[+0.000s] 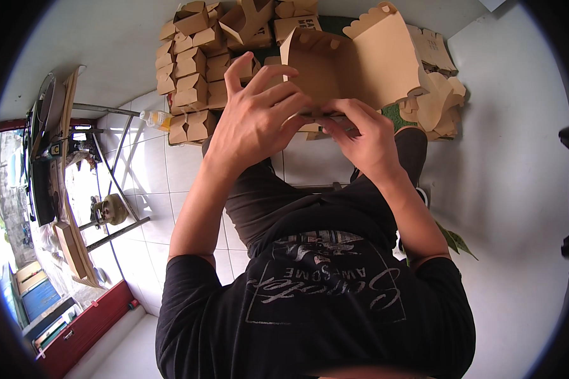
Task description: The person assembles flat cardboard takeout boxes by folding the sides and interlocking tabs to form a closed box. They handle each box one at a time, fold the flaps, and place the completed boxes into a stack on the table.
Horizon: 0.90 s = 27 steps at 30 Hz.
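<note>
An open brown cardboard box (pixel 385 60) stands in front of me, its scalloped lid raised to the right and its hollow inside facing me. My right hand (pixel 363 132) is closed at the box's near edge, thumb and fingertips pinched together on the board. At the same edge my left hand (pixel 256 114) pinches with its thumb and bent fingers, while its index finger sticks up. The fingertips of both hands nearly meet, and the exact fold between them is hidden.
Folded brown boxes (pixel 189 63) are stacked at the far left. Flat cardboard blanks (pixel 439 104) lie to the right. Left of the stack stands a bottle with yellow liquid (pixel 156 119), near a metal-framed table (pixel 117 183). A white wall (pixel 506 158) borders the right side.
</note>
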Each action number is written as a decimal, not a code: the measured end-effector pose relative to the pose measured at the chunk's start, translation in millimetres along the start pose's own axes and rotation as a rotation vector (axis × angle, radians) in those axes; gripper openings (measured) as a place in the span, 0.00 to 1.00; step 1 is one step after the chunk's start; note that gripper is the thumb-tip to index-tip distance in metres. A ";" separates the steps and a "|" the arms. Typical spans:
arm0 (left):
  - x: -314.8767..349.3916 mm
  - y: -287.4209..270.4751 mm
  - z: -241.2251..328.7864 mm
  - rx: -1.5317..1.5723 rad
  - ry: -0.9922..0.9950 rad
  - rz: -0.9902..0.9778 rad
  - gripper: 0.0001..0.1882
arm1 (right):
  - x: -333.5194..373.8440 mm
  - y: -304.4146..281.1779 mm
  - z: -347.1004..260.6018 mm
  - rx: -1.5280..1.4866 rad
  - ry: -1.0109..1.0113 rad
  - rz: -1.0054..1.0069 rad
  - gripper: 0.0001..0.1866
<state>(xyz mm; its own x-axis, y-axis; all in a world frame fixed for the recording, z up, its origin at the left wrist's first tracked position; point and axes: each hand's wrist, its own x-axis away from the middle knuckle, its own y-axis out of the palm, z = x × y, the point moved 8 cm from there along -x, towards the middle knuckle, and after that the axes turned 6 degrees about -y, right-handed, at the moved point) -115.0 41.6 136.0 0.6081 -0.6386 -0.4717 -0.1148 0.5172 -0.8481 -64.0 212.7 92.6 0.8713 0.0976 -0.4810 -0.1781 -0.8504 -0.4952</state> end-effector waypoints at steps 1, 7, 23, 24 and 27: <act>-0.1 -0.4 0.2 -0.002 -0.004 0.000 0.14 | -0.1 0.4 -0.5 0.002 0.004 -0.002 0.11; -2.2 -3.0 1.6 -0.013 -0.008 0.004 0.13 | -1.3 1.5 -3.8 -0.001 0.057 -0.027 0.10; -5.0 -8.7 8.1 -0.053 0.047 0.043 0.10 | 1.2 1.1 -6.3 -0.056 0.130 0.009 0.08; -5.3 -8.9 7.3 -0.040 0.033 0.046 0.10 | 2.0 1.8 -4.7 -0.076 0.150 0.013 0.08; -6.1 -8.9 7.1 -0.030 0.016 0.046 0.11 | 2.0 0.6 -8.0 -0.024 0.091 0.026 0.07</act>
<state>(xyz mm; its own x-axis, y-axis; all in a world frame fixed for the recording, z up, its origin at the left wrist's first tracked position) -112.1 44.9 148.1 0.5893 -0.6234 -0.5139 -0.1658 0.5292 -0.8321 -58.7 208.2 97.1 0.9045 0.0288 -0.4255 -0.1912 -0.8645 -0.4649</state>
